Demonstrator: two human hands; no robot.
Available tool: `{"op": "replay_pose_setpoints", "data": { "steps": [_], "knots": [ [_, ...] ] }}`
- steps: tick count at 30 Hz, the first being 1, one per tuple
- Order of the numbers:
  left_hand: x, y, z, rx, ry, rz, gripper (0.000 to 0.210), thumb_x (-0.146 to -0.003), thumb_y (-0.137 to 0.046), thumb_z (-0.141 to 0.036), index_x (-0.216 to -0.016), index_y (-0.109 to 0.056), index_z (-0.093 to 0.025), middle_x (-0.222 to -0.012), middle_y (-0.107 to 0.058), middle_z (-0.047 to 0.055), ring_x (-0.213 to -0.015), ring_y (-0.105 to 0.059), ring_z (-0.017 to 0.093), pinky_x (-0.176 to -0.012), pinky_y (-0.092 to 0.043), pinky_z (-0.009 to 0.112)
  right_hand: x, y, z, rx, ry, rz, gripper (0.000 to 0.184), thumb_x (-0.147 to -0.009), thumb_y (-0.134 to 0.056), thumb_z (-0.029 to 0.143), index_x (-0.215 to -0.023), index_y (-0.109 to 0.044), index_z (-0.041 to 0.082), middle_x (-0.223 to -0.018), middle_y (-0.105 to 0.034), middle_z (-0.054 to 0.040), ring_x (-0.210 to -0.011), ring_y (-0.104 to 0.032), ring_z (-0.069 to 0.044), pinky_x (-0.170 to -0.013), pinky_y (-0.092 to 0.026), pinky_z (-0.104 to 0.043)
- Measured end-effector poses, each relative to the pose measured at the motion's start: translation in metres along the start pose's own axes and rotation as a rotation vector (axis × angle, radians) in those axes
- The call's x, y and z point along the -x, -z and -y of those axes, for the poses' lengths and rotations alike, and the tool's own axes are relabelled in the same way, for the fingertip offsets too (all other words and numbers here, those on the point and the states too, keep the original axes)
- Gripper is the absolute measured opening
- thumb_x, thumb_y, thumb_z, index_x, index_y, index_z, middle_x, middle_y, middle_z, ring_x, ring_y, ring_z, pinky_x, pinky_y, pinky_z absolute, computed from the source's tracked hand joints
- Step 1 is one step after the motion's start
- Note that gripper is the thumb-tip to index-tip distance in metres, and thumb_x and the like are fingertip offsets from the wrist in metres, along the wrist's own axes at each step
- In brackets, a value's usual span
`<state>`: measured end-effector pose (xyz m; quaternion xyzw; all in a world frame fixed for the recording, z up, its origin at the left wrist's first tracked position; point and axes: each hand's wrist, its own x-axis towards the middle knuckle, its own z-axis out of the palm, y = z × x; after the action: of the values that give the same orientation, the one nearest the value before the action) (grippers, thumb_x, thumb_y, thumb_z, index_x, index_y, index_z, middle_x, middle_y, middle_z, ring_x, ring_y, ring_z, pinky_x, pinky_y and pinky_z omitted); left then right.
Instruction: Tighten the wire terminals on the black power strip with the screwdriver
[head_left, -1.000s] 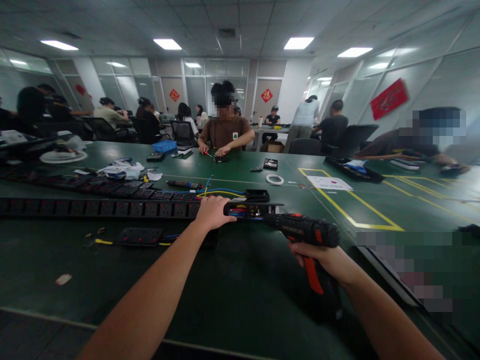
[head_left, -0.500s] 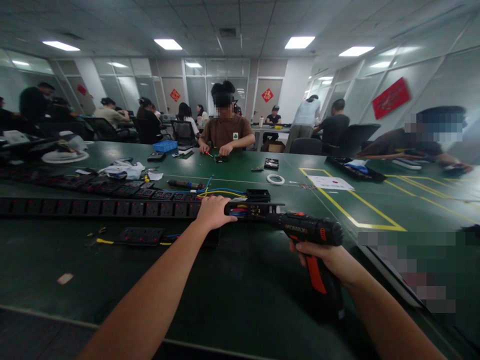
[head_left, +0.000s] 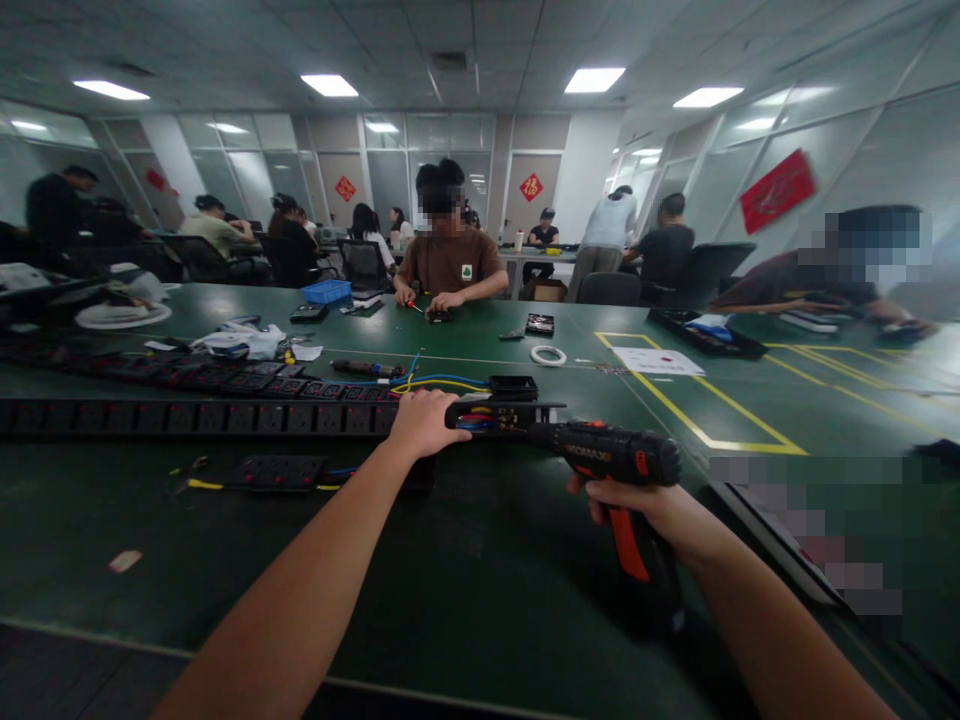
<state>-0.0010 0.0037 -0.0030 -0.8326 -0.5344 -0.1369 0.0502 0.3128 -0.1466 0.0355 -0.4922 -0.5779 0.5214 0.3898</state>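
Note:
A long black power strip with a row of sockets lies across the green table. My left hand is wrapped round it near its right end, fingers over the top and thumb in front. Just right of the thumb, the strip's end stands open, with red, blue and yellow wires inside. My right hand grips a black and orange cordless drill by its handle. The drill's nose points left, at the strip's open end; whether its tip touches anything there I cannot tell.
A second socket strip and a pen-shaped black tool lie behind. In front is a short socket block with wires. A white ring and a paper sheet lie farther off. Across the table a person works with a red-handled tool.
The whole view has shifted slightly. My hands, the power strip and the drill keep nearly the same places relative to each other.

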Motion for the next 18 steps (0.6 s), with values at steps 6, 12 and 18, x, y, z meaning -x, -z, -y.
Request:
{"op": "replay_pose_setpoints", "data": {
  "steps": [6,12,18],
  "knots": [
    [0.0,0.0,0.001,0.006,0.004,-0.005,0.071,-0.08,-0.068,-0.076,-0.132,-0.066,-0.028,-0.13,-0.069,0.01,-0.119,-0.061,0.035,-0.097,-0.043,0.045,0.007,-0.005,0.006,-0.028,-0.004,-0.036,0.031,-0.074,-0.086,0.037,-0.096,-0.076,0.018,-0.093,-0.075,-0.0064,-0.064,-0.063,-0.016,-0.061,-0.048,-0.031],
    [0.0,-0.001,0.001,-0.002,-0.001,-0.013,0.072,-0.08,-0.068,-0.077,-0.132,-0.066,-0.027,-0.13,-0.07,0.01,-0.118,-0.062,0.035,-0.096,-0.044,0.046,0.003,0.0,0.002,-0.057,-0.031,-0.044,0.039,-0.071,-0.086,0.037,-0.102,-0.074,0.018,-0.093,-0.076,-0.0063,-0.063,-0.064,-0.017,-0.062,-0.05,-0.033],
    [0.0,0.0,0.0,-0.003,-0.004,-0.017,0.07,-0.08,-0.069,-0.075,-0.13,-0.067,-0.027,-0.129,-0.07,0.01,-0.118,-0.062,0.035,-0.096,-0.044,0.046,-0.003,0.008,-0.012,0.018,-0.034,-0.063,0.03,-0.072,-0.084,0.039,-0.091,-0.075,0.016,-0.079,-0.074,-0.0049,-0.058,-0.063,-0.017,-0.057,-0.045,-0.031]
  ]
}}
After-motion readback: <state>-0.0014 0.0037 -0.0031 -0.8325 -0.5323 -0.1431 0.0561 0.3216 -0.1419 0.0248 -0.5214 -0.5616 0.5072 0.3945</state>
